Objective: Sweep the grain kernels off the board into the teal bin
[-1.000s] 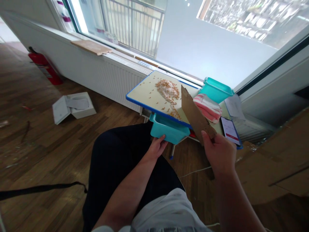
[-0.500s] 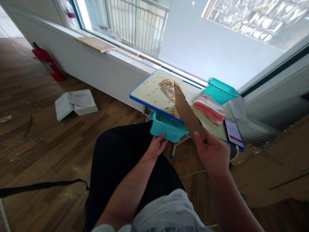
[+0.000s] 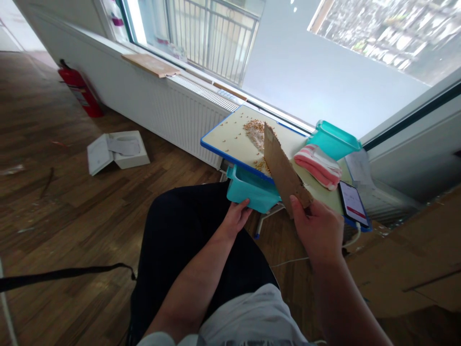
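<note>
My right hand (image 3: 319,226) grips the near end of a flat piece of brown cardboard (image 3: 283,168), which stands on edge and slants across the small table (image 3: 219,137). Left of the cardboard lies a pile of small orange and whitish grains (image 3: 255,132), with a smaller yellow-orange cluster by the blue front edge. Just below that edge is a teal plastic bin (image 3: 252,194), its opening under the tabletop. My left hand (image 3: 237,216) holds the bin's near side from below, thumb against its wall. The cardboard hides the bin's right end, and most of its inside is out of sight.
On the table's right side are a folded pink-and-white towel (image 3: 319,166), a second teal bin (image 3: 333,139) and a phone (image 3: 353,204) with a cable. A radiator (image 3: 187,113) stands behind. An open white box (image 3: 118,151) and a fire extinguisher (image 3: 81,91) are on the floor.
The view has shifted slightly, so the table and room sit farther right. Fewer grains show at the table's front edge and over the bin. Both hands keep their holds.
</note>
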`<action>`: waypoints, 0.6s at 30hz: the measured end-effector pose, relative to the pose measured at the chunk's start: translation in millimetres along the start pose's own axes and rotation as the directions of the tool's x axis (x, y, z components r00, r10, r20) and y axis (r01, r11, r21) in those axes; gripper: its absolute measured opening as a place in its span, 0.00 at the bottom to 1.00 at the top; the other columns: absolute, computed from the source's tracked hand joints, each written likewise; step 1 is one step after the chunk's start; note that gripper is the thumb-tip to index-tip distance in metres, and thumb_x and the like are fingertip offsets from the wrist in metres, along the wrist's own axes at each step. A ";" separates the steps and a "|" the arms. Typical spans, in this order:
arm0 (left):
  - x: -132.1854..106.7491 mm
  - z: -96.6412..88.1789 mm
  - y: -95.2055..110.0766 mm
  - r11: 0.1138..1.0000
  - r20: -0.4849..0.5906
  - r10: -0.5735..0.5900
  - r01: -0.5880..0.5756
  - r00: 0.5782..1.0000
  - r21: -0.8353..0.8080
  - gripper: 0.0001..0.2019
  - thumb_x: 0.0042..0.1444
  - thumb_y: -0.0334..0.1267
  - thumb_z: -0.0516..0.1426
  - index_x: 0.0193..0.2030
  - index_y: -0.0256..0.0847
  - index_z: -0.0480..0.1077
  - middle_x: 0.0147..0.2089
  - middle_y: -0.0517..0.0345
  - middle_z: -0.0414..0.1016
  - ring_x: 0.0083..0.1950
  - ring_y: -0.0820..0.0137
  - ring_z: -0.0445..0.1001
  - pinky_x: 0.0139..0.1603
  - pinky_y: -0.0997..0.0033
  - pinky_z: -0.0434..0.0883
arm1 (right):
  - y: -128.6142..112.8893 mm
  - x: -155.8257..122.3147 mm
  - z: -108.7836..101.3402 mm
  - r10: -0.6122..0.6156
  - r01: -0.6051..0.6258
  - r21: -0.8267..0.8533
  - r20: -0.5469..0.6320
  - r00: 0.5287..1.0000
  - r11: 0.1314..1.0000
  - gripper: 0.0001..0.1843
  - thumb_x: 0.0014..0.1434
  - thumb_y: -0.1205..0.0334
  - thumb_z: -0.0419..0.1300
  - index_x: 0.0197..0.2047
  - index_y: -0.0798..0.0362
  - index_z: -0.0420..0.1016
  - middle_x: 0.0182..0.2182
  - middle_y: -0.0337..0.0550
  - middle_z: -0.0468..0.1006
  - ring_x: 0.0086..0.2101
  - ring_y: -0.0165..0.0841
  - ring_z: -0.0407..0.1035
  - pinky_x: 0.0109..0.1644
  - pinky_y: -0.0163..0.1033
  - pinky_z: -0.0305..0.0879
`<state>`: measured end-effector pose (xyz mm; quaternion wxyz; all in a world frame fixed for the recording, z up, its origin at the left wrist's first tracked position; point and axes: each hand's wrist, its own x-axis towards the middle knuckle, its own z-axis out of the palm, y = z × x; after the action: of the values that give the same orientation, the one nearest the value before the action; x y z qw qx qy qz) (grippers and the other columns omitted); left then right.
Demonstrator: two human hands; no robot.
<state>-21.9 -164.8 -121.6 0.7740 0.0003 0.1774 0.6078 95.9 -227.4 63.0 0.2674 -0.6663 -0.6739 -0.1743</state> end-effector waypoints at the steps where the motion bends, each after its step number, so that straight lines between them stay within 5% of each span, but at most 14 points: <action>1: 0.5 -0.5 -0.2 1.000 0.002 0.002 -0.002 1.000 -0.004 0.34 0.46 0.27 0.69 0.61 0.42 0.66 0.60 0.47 0.75 0.65 0.55 0.70 0.68 0.52 0.66 | -0.6 0.4 0.7 -0.008 0.008 0.011 -0.006 1.000 1.000 0.18 0.62 0.50 0.57 0.38 0.52 0.83 0.22 0.45 0.78 0.24 0.35 0.70 0.31 0.37 0.62; 18: 3.4 -3.7 6.7 0.999 0.027 0.046 -0.045 0.999 -0.019 0.31 0.47 0.27 0.68 0.59 0.41 0.67 0.59 0.48 0.76 0.63 0.57 0.72 0.66 0.55 0.68 | -11.7 3.7 9.7 -0.120 0.127 0.066 -0.101 0.988 0.990 0.12 0.60 0.56 0.61 0.34 0.53 0.82 0.23 0.44 0.80 0.23 0.34 0.73 0.30 0.36 0.65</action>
<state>-28.6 -160.6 -124.6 0.7623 0.0054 0.1611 0.6269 83.2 -219.2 58.9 0.3121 -0.6040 -0.7061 -0.1981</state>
